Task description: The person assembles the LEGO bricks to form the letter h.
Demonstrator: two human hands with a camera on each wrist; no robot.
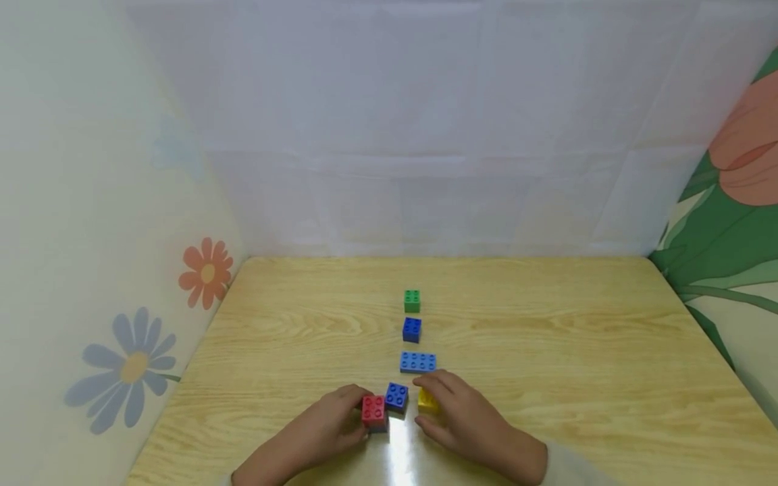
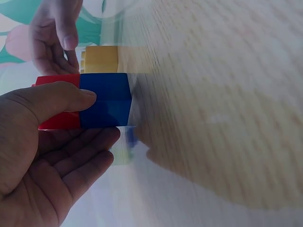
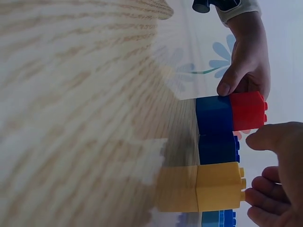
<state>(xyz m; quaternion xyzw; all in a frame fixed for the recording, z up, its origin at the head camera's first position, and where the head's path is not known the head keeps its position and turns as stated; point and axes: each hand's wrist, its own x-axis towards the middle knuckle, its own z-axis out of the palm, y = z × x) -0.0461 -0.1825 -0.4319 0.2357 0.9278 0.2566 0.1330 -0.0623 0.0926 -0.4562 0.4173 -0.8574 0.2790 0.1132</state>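
Note:
My left hand (image 1: 333, 424) grips a stack of two bricks at the near middle of the table. A red brick (image 1: 373, 408) forms its top and a dark blue brick (image 2: 106, 100) its base. In the left wrist view the thumb presses across the seam and the fingers lie along the other side. Just right of the stack stands another blue brick (image 1: 397, 395). My right hand (image 1: 464, 415) hovers over a yellow brick (image 3: 218, 187), thumb and fingers spread apart. In the right wrist view its fingertips are close to the yellow brick's studs, not wrapped round it.
Beyond the hands, a long light blue brick (image 1: 418, 362), a dark blue brick (image 1: 412, 330) and a green brick (image 1: 412, 301) form a rough line going away. The wooden table (image 1: 547, 324) ends at a white cloth (image 1: 389, 135), with flower-patterned sheets at both sides.

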